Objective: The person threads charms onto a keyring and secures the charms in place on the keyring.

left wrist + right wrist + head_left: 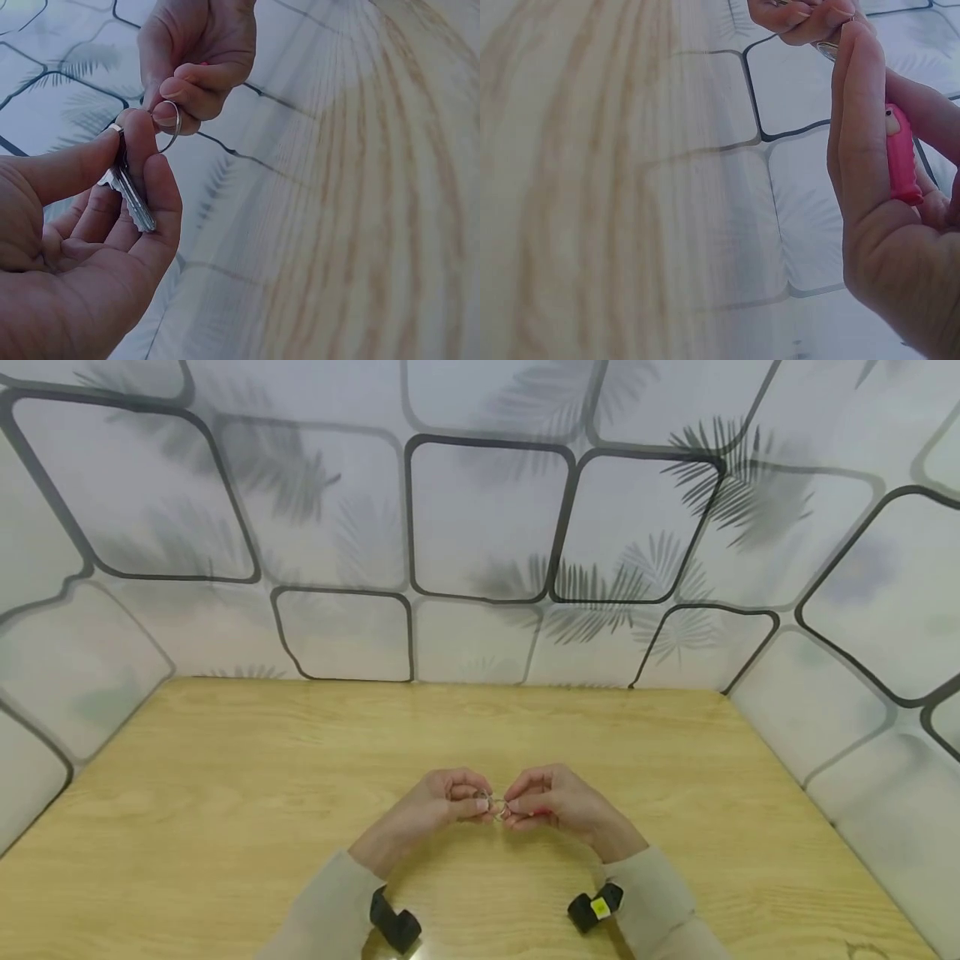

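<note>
My left hand (442,800) pinches a silver key (133,201) by its head between thumb and fingertips. The toothed blade points down across the curled fingers in the left wrist view. Opposite it, my right hand (558,802) pinches a thin metal key ring (178,124) at its fingertips, and the two hands nearly meet. Against the right hand's fingers lies a small pink item (903,161) with ridged edges, partly hidden by them; its kind cannot be told. How the key and ring join is hidden behind the fingertips.
Both hands are above a light wood-grain table (225,752). Patterned pale panels (480,518) with dark outlines and leaf prints rise behind it and at both sides. A black wrist camera (397,927) sits by the left cuff, another black camera (592,906) by the right cuff.
</note>
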### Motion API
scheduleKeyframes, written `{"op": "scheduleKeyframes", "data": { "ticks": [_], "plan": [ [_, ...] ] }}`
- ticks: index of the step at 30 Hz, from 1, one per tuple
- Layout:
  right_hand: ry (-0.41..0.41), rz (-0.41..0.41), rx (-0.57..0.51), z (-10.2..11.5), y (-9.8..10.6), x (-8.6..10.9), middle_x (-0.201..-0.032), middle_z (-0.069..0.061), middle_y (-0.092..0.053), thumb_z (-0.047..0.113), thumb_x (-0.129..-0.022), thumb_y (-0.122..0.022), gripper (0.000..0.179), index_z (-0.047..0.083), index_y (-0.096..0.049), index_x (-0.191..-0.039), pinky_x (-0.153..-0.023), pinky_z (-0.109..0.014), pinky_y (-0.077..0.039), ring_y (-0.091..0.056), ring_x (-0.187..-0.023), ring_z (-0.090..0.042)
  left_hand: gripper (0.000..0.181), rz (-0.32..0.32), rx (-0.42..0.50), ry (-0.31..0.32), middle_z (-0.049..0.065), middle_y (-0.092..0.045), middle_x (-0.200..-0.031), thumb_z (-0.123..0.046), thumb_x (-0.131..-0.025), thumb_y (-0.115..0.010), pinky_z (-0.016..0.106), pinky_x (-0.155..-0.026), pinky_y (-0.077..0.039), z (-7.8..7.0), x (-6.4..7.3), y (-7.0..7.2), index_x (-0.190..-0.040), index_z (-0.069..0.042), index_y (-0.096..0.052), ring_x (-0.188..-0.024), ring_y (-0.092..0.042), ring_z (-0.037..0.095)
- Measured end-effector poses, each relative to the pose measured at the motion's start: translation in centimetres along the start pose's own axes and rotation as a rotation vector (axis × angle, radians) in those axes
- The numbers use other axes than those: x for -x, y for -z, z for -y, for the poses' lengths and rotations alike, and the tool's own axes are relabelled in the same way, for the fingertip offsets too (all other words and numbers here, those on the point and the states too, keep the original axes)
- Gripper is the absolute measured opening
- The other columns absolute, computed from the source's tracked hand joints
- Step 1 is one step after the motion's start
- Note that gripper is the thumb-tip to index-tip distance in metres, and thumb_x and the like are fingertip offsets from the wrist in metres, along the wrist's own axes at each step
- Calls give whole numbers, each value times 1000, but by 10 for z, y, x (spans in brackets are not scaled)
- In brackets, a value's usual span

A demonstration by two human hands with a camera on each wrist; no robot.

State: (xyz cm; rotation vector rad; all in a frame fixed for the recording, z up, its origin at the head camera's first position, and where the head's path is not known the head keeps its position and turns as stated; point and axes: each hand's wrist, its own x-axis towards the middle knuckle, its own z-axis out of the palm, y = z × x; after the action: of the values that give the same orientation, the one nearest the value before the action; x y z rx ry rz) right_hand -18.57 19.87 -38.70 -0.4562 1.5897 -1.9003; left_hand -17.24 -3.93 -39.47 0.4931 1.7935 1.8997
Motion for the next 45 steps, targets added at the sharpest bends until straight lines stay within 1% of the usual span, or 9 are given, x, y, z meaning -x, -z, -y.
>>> {"op": "scheduleKeyframes", "data": {
  "ticks": [5,10,14,20,29,35,39,45],
  "plan": [
    [-15,-3,-20,-3,0,2,-87,-8,-74,-14,-95,-53,24,3,-70,-93,-72,-24,-60,-73,-79,-14,25,-16,10,23,5,-72,-92,1,-100,-59,34,-91,-56,4,1,-1,-120,17,-55,-90,-70,18],
    [-3,-7,3,-1,1,1,-87,-9,-74,-14,-95,-52,24,3,-70,-94,-72,-24,-60,-73,-79,-14,23,-24,5,25,5,-72,-93,-2,-100,-60,36,-93,-55,2,0,1,-118,13,-57,-90,-69,17],
    [8,-13,13,0,3,1,-88,-10,-74,-14,-96,-53,22,0,-69,-95,-72,-26,-60,-73,-79,-15,22,-24,3,19,4,-72,-93,-3,-100,-60,37,-93,-55,3,0,2,-117,12,-58,-90,-69,17],
    [-16,-25,-5,-3,4,3,-87,-10,-74,-13,-96,-54,20,0,-69,-95,-73,-25,-60,-73,-79,-15,21,-33,18,44,4,-71,-92,-2,-100,-60,36,-92,-55,6,1,1,-116,10,-59,-90,-70,17],
    [8,-35,11,2,5,4,-87,-9,-74,-11,-97,-54,15,-4,-67,-97,-73,-25,-60,-73,-78,-14,20,-47,18,59,4,-72,-95,-4,-100,-60,37,-95,-53,2,0,1,-116,8,-60,-91,-68,17],
    [4,-29,4,2,6,4,-87,-9,-74,-12,-97,-54,19,1,-68,-95,-73,-25,-60,-73,-78,-14,19,-36,29,47,3,-71,-94,-3,-100,-60,36,-95,-53,3,0,2,-115,9,-59,-90,-68,16],
    [-3,-33,-4,1,6,5,-86,-9,-73,-12,-97,-54,20,1,-68,-94,-73,-25,-60,-73,-78,-14,22,-26,36,43,3,-71,-95,-3,-100,-60,37,-95,-54,4,0,2,-117,11,-58,-90,-68,16],
    [11,-39,4,4,6,4,-86,-9,-73,-12,-97,-53,19,1,-68,-95,-73,-25,-60,-72,-78,-14,24,-22,43,27,3,-71,-97,-3,-100,-60,36,-95,-54,3,-1,3,-118,13,-57,-90,-68,15]
  ]
}}
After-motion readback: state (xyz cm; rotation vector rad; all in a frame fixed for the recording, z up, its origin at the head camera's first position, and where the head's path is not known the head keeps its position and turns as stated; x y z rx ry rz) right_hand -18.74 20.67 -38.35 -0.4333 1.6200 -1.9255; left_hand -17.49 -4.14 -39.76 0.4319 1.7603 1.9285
